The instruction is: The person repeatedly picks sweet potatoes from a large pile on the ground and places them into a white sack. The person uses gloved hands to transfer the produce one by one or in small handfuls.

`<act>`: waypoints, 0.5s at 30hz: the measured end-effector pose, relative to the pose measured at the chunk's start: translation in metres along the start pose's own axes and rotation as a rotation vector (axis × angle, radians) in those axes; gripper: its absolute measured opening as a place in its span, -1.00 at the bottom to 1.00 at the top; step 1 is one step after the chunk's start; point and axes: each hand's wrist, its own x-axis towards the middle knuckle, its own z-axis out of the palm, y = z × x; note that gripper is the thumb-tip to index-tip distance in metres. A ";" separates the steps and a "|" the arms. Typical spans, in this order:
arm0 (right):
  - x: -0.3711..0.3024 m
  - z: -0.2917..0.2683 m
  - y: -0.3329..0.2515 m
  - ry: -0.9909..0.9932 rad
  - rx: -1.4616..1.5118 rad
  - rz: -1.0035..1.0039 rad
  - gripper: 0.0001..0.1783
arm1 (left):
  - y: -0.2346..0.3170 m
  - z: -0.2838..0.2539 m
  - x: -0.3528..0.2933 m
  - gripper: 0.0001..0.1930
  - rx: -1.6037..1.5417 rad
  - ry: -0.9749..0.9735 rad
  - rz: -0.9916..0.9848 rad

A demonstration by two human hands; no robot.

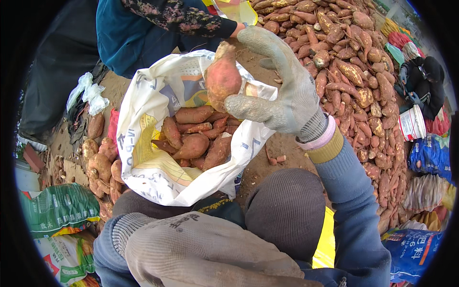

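Observation:
My right hand (282, 91), in a dirty grey knit glove, is above the right rim of a white woven sack (138, 138). Its fingers and thumb spread in a wide curve. A reddish sweet potato (224, 79) with a narrow, pale end is in the air at the thumb tip, over the sack's mouth; no firm grip shows. Several smaller sweet potatoes (193, 146) lie inside the sack. Close in front of me at the bottom, my left hand (205, 251) shows its gloved back; its fingers are turned away and cut off by the lower edge.
A large heap of sweet potatoes (354, 86) rises on the right; a smaller pile (100, 167) lies left of the sack. Opposite me, a person's floral sleeve (179, 16) reaches across. Another person (425, 81) crouches far right near a white bucket (412, 123). A green sack (60, 210) lies left.

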 end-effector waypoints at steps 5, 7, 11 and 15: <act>-0.106 -0.021 0.068 0.321 0.122 0.549 -0.25 | -0.023 0.031 -0.048 -0.51 -0.353 0.131 0.086; -0.194 -0.051 0.099 0.311 -0.111 0.928 -0.32 | -0.036 0.017 -0.063 -0.46 -0.435 0.028 0.116; -0.398 -0.128 0.123 0.142 -0.810 1.444 -0.06 | -0.056 -0.007 -0.062 -0.42 -0.520 -0.131 0.180; -0.559 -0.157 0.136 0.026 -0.655 1.766 0.23 | -0.067 -0.007 -0.045 -0.42 -0.442 -0.070 0.237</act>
